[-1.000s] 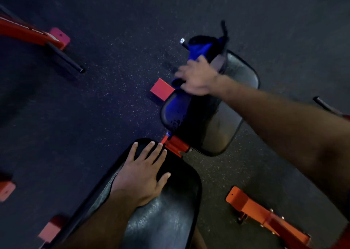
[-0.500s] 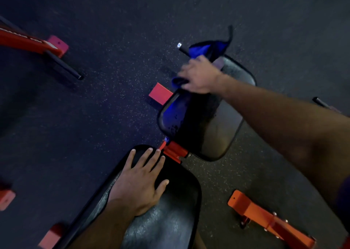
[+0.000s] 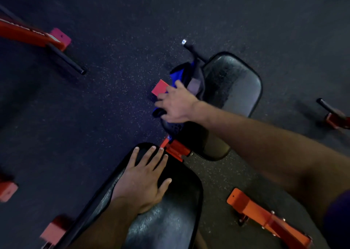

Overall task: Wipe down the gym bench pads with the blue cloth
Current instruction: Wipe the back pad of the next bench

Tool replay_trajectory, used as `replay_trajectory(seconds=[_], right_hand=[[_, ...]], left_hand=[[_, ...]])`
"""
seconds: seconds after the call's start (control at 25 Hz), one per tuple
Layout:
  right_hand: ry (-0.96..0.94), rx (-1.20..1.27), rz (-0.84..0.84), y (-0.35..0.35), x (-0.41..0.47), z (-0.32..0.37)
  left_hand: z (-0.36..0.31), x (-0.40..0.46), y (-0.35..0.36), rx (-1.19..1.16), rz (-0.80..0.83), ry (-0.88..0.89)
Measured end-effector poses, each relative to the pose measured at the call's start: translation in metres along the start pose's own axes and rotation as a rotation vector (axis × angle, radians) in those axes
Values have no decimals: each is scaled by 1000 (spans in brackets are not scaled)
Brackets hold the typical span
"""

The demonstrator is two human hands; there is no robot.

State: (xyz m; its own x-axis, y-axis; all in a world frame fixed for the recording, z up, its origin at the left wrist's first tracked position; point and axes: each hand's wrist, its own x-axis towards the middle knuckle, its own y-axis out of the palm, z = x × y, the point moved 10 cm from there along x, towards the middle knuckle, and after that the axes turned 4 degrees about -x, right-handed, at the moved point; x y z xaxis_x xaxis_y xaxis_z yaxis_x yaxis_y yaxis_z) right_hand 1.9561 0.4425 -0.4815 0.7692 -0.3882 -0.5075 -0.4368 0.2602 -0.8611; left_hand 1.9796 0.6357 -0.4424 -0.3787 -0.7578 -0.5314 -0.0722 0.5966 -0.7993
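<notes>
Two black gym bench pads lie below me. On the near, long pad (image 3: 170, 220), my left hand (image 3: 142, 178) rests flat with fingers spread and nothing in it. The far seat pad (image 3: 233, 89) is shiny and wet-looking. Along its left edge my right hand (image 3: 176, 104) presses down on the blue cloth (image 3: 181, 74). The cloth is bunched, part of it hanging over the pad's edge beyond my fingers and part hidden under my palm. An orange-red bracket (image 3: 176, 150) joins the two pads.
The floor is dark speckled rubber (image 3: 123, 68). A red frame bar with a black handle (image 3: 62, 57) lies at upper left. An orange foot (image 3: 265, 218) sits at lower right, a red end cap (image 3: 160, 87) beside the cloth, and another black handle (image 3: 329, 108) at far right.
My right hand has dragged the blue cloth from the far end of the seat pad toward me along its left edge. My left hand has stayed flat on the near pad.
</notes>
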Motion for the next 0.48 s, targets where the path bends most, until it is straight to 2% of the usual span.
replay_trajectory(seconds=[0.12,0.2,0.36,0.48], right_hand=[[-204,-56,-33,7,-3,36],[-210,-38,-83,3,-10,8],[169,-11,-117,-2,-16,-127],[404,34,-99,4,-28,-189]], left_hand=[[1,2,1,-5,13,-8],[1,1,3,-8,29,-16],[1,0,4,-17,59,-14],[1,-1,5,-28,92,-25]])
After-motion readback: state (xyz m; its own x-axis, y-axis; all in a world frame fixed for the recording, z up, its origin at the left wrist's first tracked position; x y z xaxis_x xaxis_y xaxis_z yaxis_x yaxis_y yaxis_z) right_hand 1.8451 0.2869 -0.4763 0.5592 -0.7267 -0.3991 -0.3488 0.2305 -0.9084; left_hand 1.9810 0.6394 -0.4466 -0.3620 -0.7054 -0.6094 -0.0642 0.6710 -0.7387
